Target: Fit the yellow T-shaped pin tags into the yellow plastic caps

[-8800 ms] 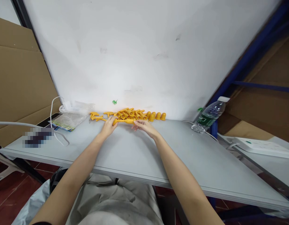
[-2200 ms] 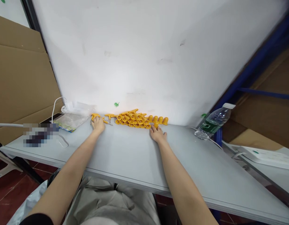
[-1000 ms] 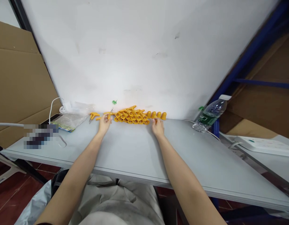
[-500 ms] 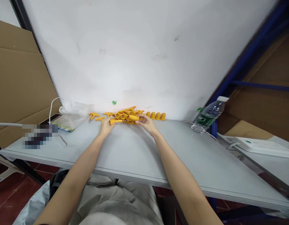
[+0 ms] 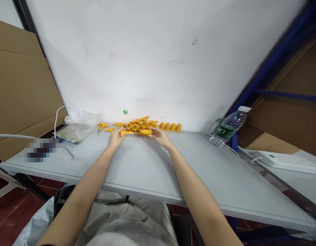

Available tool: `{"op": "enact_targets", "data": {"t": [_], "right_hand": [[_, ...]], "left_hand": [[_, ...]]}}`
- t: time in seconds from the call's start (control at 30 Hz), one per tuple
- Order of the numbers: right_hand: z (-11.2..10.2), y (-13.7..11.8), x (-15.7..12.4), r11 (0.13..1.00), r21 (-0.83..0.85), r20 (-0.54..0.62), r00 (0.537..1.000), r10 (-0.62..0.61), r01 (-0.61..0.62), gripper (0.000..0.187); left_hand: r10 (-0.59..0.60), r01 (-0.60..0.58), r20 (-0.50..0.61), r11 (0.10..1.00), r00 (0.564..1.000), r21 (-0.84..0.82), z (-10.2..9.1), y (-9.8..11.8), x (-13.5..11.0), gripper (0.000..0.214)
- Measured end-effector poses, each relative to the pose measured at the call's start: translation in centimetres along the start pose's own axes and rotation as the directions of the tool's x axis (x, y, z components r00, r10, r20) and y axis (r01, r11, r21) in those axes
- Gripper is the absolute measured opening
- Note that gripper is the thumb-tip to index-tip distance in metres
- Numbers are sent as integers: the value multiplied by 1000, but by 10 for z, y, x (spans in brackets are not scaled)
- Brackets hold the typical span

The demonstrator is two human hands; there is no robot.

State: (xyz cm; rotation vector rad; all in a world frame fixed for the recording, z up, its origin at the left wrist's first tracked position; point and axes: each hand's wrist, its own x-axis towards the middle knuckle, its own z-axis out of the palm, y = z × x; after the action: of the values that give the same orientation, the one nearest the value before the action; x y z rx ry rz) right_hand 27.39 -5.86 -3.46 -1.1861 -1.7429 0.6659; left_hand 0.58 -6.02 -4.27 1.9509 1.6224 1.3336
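My left hand (image 5: 117,137) is closed on the yellow handle of a corkscrew (image 5: 127,132), whose metal spiral points right. Between the fingers of my right hand (image 5: 161,136) is a yellow plastic sleeve (image 5: 145,132), lying level, its left end at the spiral's tip. Whether the tip is inside the sleeve I cannot tell. Just behind both hands lies a pile of yellow corkscrew parts (image 5: 140,122), sleeves with round open ends and T-shaped handles. Several loose T-handles (image 5: 103,125) with spirals lie left of the pile. A row of yellow caps (image 5: 172,127) stands to its right.
A clear plastic bag (image 5: 73,132) and a white cable (image 5: 55,119) lie at the left, beside a blurred-out dark object (image 5: 42,150). At the right, a water bottle (image 5: 229,126) leans near the blue rack. A white wall (image 5: 158,61) closes off the table's back.
The sleeve in my right hand has come down a little and is now in line with the corkscrew's spiral. My left hand has stayed nearly still.
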Motion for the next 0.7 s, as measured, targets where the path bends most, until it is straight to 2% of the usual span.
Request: {"op": "enact_targets", "data": {"t": [0.23,0.5,0.7], "right_hand": [[-2,2,0,995,-95,-22,1000,9,-11,42],[8,-8,-4,998,39,78,996,-53,50,48],[13,-23,-9,988,151,118,993,13,-31,54]], "left_hand": [[6,-6,-26,1000,1000,0,0,-2,2,33],[122,-122,0,991,993,-51,3,3,-2,33],[255,-255,-11,967,967,-15,3,5,-5,30]]}}
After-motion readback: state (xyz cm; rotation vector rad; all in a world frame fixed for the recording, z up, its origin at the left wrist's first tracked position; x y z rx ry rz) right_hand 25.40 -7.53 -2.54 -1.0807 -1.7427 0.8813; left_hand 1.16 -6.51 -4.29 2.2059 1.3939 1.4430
